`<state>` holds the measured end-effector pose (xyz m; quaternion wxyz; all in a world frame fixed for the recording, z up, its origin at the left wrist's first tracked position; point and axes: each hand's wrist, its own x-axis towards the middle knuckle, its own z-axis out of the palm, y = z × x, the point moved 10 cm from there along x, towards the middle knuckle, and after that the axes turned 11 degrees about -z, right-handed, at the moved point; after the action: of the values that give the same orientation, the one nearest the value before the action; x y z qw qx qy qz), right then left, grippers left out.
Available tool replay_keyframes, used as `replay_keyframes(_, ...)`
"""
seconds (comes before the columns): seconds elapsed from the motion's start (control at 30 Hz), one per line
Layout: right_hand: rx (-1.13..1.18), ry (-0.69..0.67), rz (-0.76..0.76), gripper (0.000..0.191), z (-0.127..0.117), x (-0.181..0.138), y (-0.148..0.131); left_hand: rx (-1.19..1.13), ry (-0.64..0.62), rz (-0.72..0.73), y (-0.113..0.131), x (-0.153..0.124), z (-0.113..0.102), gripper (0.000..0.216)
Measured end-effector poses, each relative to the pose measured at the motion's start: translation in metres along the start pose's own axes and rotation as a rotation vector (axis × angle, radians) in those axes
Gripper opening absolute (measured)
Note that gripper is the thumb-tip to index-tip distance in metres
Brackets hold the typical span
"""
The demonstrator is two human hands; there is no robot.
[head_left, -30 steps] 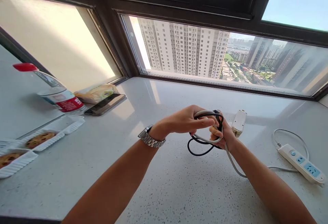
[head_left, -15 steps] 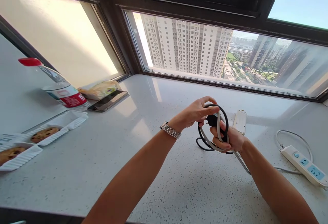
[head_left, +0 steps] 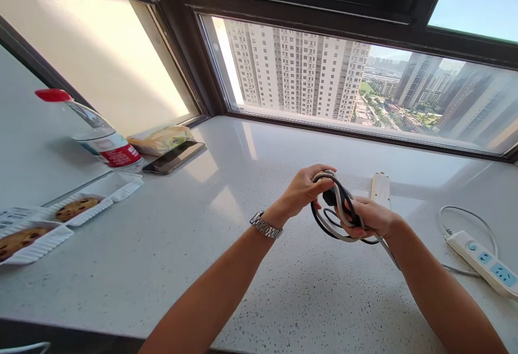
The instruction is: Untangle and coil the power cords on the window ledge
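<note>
My right hand [head_left: 370, 218] has its fingers closed around a coil of cables [head_left: 338, 215], black and grey loops bunched together just above the table [head_left: 283, 289]. My left hand [head_left: 301, 189], at nine o'clock of the coil, pinches the top of the loops with its fingers. A grey lead runs from the coil under my right forearm. At two o'clock of the coil lies a white adapter [head_left: 379, 190]; at three o'clock, well apart, a white power strip [head_left: 483, 257]. Far off at nine o'clock stand a bottle [head_left: 101, 138], a phone [head_left: 175, 157] and cookie trays [head_left: 76, 211].
</note>
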<state>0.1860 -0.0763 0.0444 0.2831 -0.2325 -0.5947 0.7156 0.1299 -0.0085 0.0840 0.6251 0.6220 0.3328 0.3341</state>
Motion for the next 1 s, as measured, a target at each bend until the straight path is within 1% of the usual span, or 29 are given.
replay_keyframes(0.07, -0.096, 0.168, -0.014, 0.056, -0.019, 0.0, -0.008, -0.072, 0.059, -0.014, -0.009, 0.003, -0.008, 0.074)
replay_keyframes(0.13, -0.213, 0.322, -0.041, 0.057, -0.035, -0.003, -0.016, -0.108, 0.114, -0.058, -0.022, 0.005, -0.015, 0.071)
replay_keyframes(0.2, -0.338, 0.425, -0.069, 0.057, -0.044, -0.005, -0.023, -0.114, 0.128, -0.114, -0.035, 0.007, -0.018, 0.071)
replay_keyframes(0.27, -0.44, 0.453, -0.076, 0.055, -0.045, -0.006, -0.025, -0.129, 0.111, -0.165, -0.045, 0.007, -0.016, 0.072)
replay_keyframes(0.33, -0.505, 0.452, -0.064, 0.054, -0.043, -0.005, -0.024, -0.146, 0.095, -0.203, -0.05, 0.006, -0.014, 0.073)
replay_keyframes(0.47, -0.517, 0.505, -0.069, 0.051, -0.045, -0.006, -0.023, -0.161, 0.126, -0.263, -0.057, 0.002, -0.015, 0.073)
replay_keyframes(0.57, -0.521, 0.481, -0.055, 0.049, -0.046, -0.004, -0.021, -0.149, 0.123, -0.313, -0.066, 0.0, -0.015, 0.075)
replay_keyframes(0.67, -0.549, 0.45, -0.076, 0.048, -0.044, -0.005, -0.024, -0.148, 0.09, -0.306, -0.074, 0.001, -0.014, 0.074)
replay_keyframes(0.73, -0.568, 0.41, -0.11, 0.05, -0.039, -0.005, -0.029, -0.175, 0.037, -0.29, -0.077, 0.002, -0.009, 0.073)
replay_keyframes(0.8, -0.585, 0.349, -0.135, 0.054, -0.033, -0.006, -0.032, -0.204, -0.045, -0.29, -0.079, 0.001, -0.001, 0.072)
replay_keyframes(0.9, -0.581, 0.261, -0.187, 0.057, -0.024, -0.007, -0.035, -0.189, -0.156, -0.303, -0.078, -0.004, 0.011, 0.075)
replay_keyframes(0.97, -0.55, 0.226, -0.223, 0.053, -0.022, -0.007, -0.037, -0.15, -0.18, -0.294, -0.074, -0.007, 0.015, 0.076)
replay_keyframes(1.0, -0.532, 0.213, -0.228, 0.05, -0.022, -0.006, -0.037, -0.138, -0.166, -0.282, -0.072, -0.008, 0.014, 0.075)
